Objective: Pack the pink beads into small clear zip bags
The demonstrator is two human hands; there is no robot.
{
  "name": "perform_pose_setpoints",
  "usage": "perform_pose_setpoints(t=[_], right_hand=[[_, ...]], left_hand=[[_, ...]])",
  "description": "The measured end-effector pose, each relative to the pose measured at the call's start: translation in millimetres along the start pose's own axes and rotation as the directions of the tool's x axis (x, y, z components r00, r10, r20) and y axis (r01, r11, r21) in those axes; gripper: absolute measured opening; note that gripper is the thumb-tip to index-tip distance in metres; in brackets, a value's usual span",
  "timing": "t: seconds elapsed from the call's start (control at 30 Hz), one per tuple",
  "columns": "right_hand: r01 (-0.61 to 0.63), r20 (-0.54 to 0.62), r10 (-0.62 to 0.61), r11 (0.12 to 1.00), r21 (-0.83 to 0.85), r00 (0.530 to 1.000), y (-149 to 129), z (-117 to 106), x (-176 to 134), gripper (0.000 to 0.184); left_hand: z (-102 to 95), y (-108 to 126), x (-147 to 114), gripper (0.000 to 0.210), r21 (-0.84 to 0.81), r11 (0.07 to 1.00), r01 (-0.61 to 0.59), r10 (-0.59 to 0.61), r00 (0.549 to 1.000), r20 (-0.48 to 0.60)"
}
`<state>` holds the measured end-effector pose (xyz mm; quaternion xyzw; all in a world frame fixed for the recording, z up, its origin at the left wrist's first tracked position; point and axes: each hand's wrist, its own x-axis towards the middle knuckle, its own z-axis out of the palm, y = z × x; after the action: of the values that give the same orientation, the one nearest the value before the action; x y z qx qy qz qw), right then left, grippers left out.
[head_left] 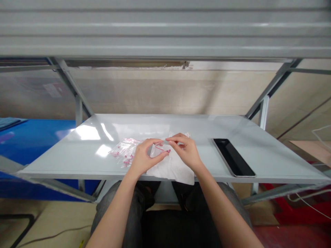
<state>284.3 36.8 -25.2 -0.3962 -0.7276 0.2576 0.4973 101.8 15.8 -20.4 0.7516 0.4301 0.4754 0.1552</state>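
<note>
Over a white cloth [168,168] at the front edge of the table, both hands are close together. My left hand [146,153] has its thumb and index finger curved around a small clear zip bag [158,148] with a red line along its seal. A tiny red piece [168,151] shows by the left thumb tip. The fingertips of my right hand [184,150] are pinched together next to the left index finger; whatever is between them is too small to make out. Left of my left hand lies a pile of clear zip bags [125,151] with small pinkish-red pieces.
On the right of the grey table [201,127] lies a black flat device [234,156] with a silver rim. More bags [187,134] show partly behind my right hand. A ribbed grey shelf [165,31] hangs overhead, with metal struts [74,89] at the sides.
</note>
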Motion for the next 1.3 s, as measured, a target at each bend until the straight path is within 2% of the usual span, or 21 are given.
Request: perform_pose_setpoints(t=[0.07,0.17,0.23,0.3,0.37,0.47,0.57,0.77,1.0,1.1,1.17,1.3], right_hand=[[-0.044,0.055,0.052,0.988,-0.149,0.997,10,0,0,0.021],[-0.036,0.194,0.119,0.923,-0.384,0.974,22,3,-1,0.025],[-0.025,0.223,0.142,0.889,-0.457,0.964,26,5,-1,0.023],[-0.027,0.195,0.131,0.888,-0.460,0.972,25,6,-1,0.020],[-0.040,0.109,0.088,0.925,-0.377,0.990,20,5,0,0.014],[-0.053,-0.027,0.051,0.994,-0.090,0.998,8,3,2,0.007],[-0.045,-0.021,0.049,0.990,0.137,0.999,-1,3,2,0.011],[-0.013,0.076,0.000,0.987,0.163,0.997,-6,6,-1,0.014],[-0.113,0.144,0.091,0.981,0.159,0.985,-16,5,-7,0.003],[-0.142,0.108,0.121,0.967,0.213,0.987,-14,3,-6,0.004],[-0.146,0.089,0.126,0.951,0.272,0.988,-11,2,-5,0.005],[-0.190,0.123,0.154,0.907,0.376,0.980,-10,1,-3,0.007]], left_hand=[[0.0,0,0,0.028,0.002,1.000,-0.002,0.002,1.000,0.000],[0.6,-1,0,0.028,0.015,1.000,-0.012,0.012,1.000,-0.002],[0.8,-2,0,0.028,0.019,1.000,-0.013,0.013,1.000,0.000],[0.7,-2,0,0.028,0.015,1.000,-0.009,0.009,1.000,0.003],[0.7,-2,0,0.028,0.008,1.000,-0.005,0.005,1.000,0.004],[1.8,-2,-1,0.030,0.013,1.000,-0.008,0.008,1.000,0.000],[4.0,-2,-1,0.029,0.027,0.999,-0.027,0.027,1.000,0.008],[5.2,0,-1,0.025,0.058,0.998,-0.039,0.038,0.999,0.009],[2.8,-1,0,0.034,0.095,0.995,-0.043,0.042,0.999,0.005],[0.7,-2,-1,0.038,-0.009,1.000,-0.003,0.002,1.000,-0.021],[-0.5,-3,-1,0.032,-0.114,0.993,0.031,-0.035,0.999,-0.033],[-1.2,-6,-1,0.015,-0.301,0.951,0.070,-0.092,0.994,-0.057]])
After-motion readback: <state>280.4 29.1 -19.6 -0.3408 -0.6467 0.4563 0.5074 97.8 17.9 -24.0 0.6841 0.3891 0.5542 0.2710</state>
